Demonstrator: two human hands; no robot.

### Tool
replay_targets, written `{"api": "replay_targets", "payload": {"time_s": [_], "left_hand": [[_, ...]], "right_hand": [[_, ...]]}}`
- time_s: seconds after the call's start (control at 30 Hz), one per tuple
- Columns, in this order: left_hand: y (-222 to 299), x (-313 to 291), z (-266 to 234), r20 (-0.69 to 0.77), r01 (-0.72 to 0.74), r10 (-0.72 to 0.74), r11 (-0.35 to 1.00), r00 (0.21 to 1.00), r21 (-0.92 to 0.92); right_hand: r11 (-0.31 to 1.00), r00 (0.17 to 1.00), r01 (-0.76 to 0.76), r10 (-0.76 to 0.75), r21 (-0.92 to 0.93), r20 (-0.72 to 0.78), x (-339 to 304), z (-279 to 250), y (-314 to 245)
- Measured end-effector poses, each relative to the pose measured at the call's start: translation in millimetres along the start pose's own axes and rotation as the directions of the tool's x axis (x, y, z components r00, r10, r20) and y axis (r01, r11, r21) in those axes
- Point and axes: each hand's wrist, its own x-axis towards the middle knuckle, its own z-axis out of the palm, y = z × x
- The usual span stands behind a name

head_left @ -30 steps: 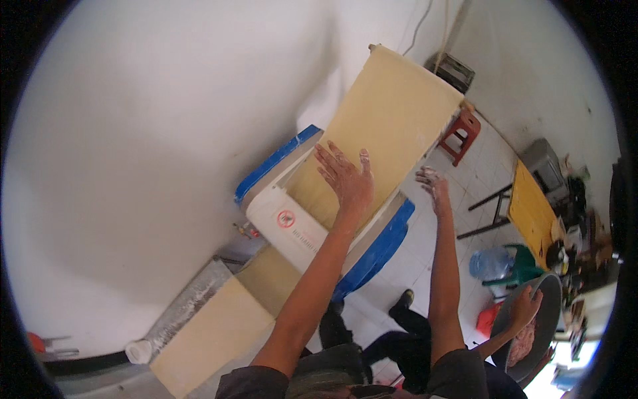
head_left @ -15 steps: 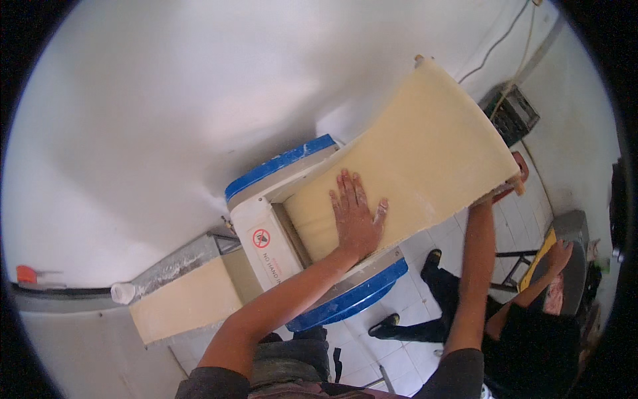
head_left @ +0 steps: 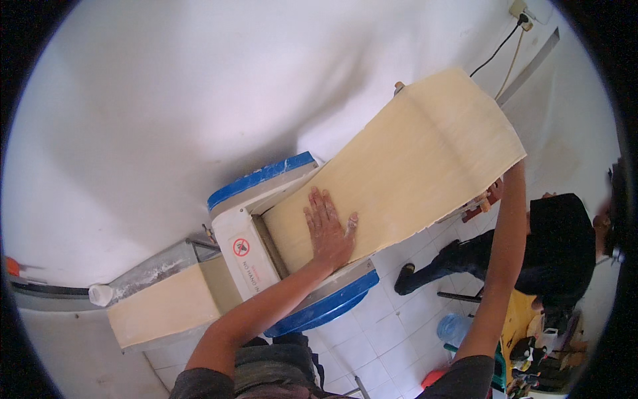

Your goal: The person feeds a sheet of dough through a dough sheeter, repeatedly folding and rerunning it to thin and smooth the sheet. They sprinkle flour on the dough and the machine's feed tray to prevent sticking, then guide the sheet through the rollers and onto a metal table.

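Observation:
A long, pale yellow dough sheet [head_left: 412,159] runs from the slot of a white and blue dough sheeter [head_left: 242,229] up to the right. My left hand [head_left: 329,233] lies flat on the sheet near the slot, floury fingers spread. My right forearm [head_left: 508,233] reaches to the sheet's far right corner, where the hand goes out of sight behind the dough; its fingers are hidden. Under the sheet, the wooden ends of a rod [head_left: 399,86] stick out at both sides. More dough [head_left: 166,302] lies on the sheeter's lower left tray.
A white wall [head_left: 166,100] stands close behind the sheeter. Plugged cords [head_left: 515,33] hang at the upper right. Another person in black [head_left: 558,239] stands at the right, beside a yellow surface [head_left: 515,319] with assorted items. A clear blue water bottle [head_left: 455,327] is on the tiled floor.
My right hand has gone from the rod's near end to behind the sheet's far corner. The dough's end now reaches past the rod. The other person has moved; my view has shifted.

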Motion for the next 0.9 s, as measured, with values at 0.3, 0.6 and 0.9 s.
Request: {"api": "replay_targets", "payload": {"time_s": [0.3,0.6,0.9], "left_hand": [[1,5,0,-0.032,-0.018,0.018,1.0,0.999,-0.011],[2,5,1,-0.018,-0.072,0.071,0.995,0.997,-0.072],[-56,-83,-146,-0.168,-0.571,0.598,0.587,0.783,-0.574]], "right_hand": [[0.968,0.977,-0.176,0.194,-0.178,0.091,-167,-67,8],[0.958,0.999,-0.043,0.042,-0.284,-0.009,-72,19,33],[0.617,0.865,-0.327,0.501,-0.716,0.037,-441,37,168]]}}
